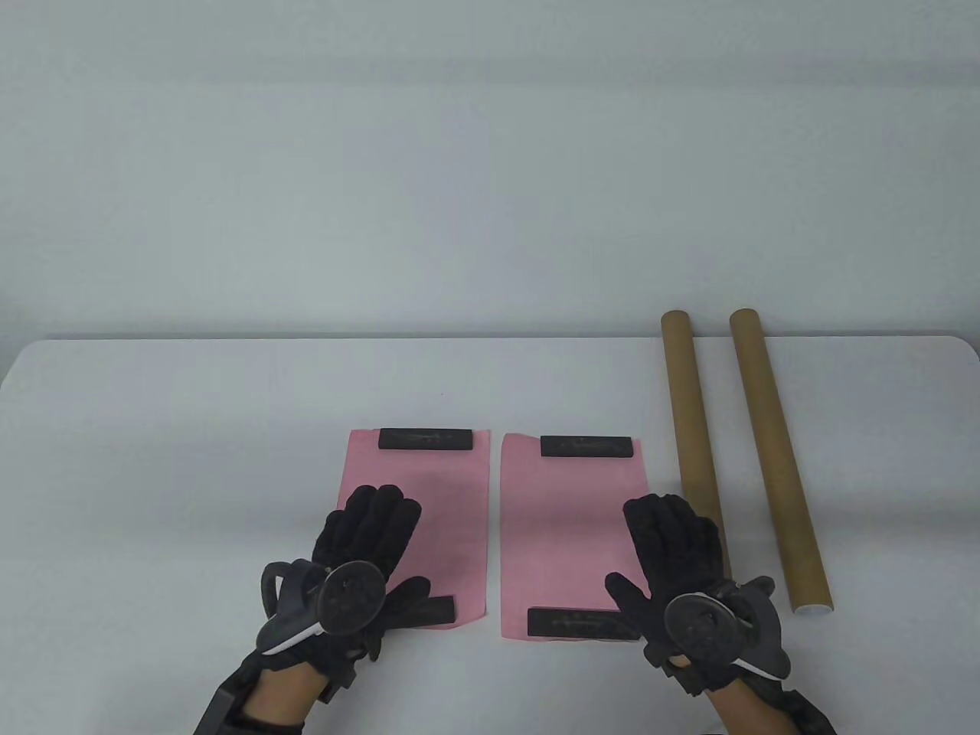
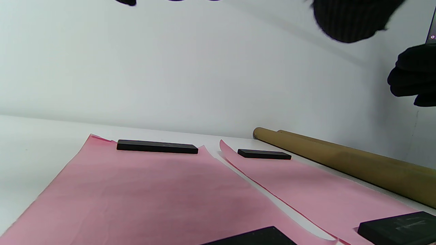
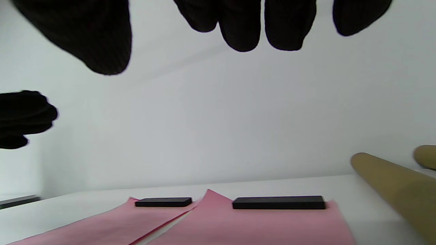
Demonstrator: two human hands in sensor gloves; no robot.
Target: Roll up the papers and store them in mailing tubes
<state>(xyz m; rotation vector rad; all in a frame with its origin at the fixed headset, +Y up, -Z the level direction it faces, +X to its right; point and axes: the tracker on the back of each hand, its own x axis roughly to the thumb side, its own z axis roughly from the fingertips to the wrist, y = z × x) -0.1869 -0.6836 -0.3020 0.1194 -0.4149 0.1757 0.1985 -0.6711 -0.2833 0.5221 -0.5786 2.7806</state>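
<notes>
Two pink papers lie side by side, the left paper and the right paper. A black bar weight rests on each end: far ones, near ones. Two brown mailing tubes lie to the right. My left hand hovers over the left paper's near left part, fingers straight, holding nothing. My right hand hovers over the right paper's near right corner, fingers relaxed and empty.
The white table ends at a plain wall behind. The nearer tube lies just right of my right hand, and the outer tube's white-capped end points toward the front edge.
</notes>
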